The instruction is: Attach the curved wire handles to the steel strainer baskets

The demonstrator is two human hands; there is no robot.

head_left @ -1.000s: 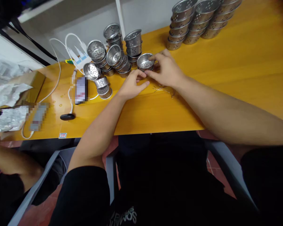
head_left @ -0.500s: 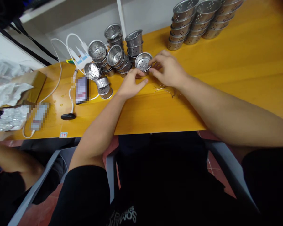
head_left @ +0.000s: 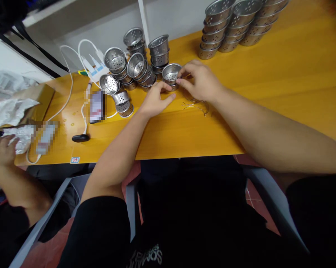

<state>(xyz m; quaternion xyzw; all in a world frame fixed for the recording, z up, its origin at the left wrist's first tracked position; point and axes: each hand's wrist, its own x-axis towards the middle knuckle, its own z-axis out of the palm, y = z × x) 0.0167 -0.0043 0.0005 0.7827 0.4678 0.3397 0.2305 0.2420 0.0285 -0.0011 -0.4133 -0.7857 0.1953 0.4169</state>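
Shows as a small, round, silvery metal cup [head_left: 171, 72] with a thin rim, pierced across the floor with many little holes. Stands nearly upright, open upward and baring a shiny inside, with what looks like a second perforated cup [head_left: 174, 88] just beneath, mostly hidden. Sits on the orange-yellow table [head_left: 162, 139], just right of the clustered stacks of like cups [head_left: 160, 50], held at the right edge between thumb and fingers of the right hand [head_left: 200, 80].
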